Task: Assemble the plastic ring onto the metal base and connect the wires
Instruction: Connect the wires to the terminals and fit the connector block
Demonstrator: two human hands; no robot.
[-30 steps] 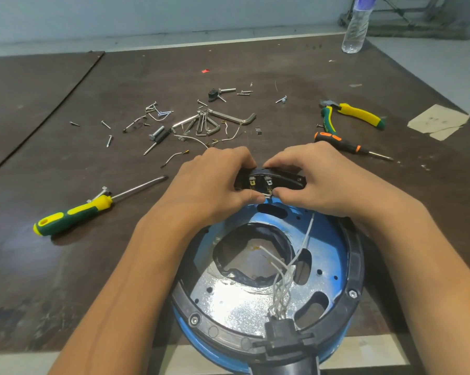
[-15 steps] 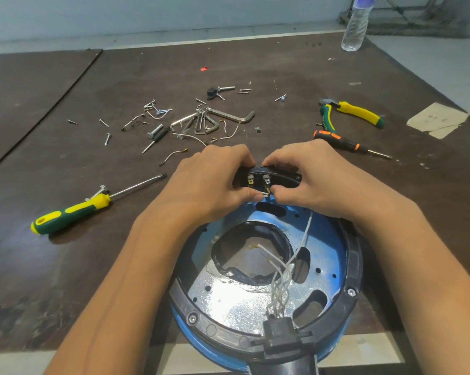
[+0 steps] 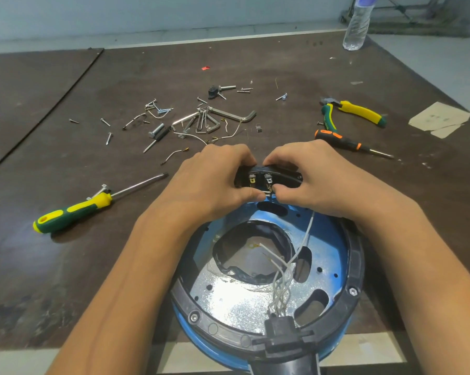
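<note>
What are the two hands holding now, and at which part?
Both hold the black terminal block at the ring's far edge: left hand on its left end, right hand on its right end, thumb pinching a white wire end there.

Bright, sharp view (edges bowed), glare on base (image 3: 236, 301).

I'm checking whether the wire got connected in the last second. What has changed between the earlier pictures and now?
Almost nothing. Both hands, left and right, remain at the far side of the plastic ring, pinching the white wire end at the terminals; nothing was let go. The slight shift of everything in frame looks like camera movement. The metal base and the tools on the table stayed put.
</note>
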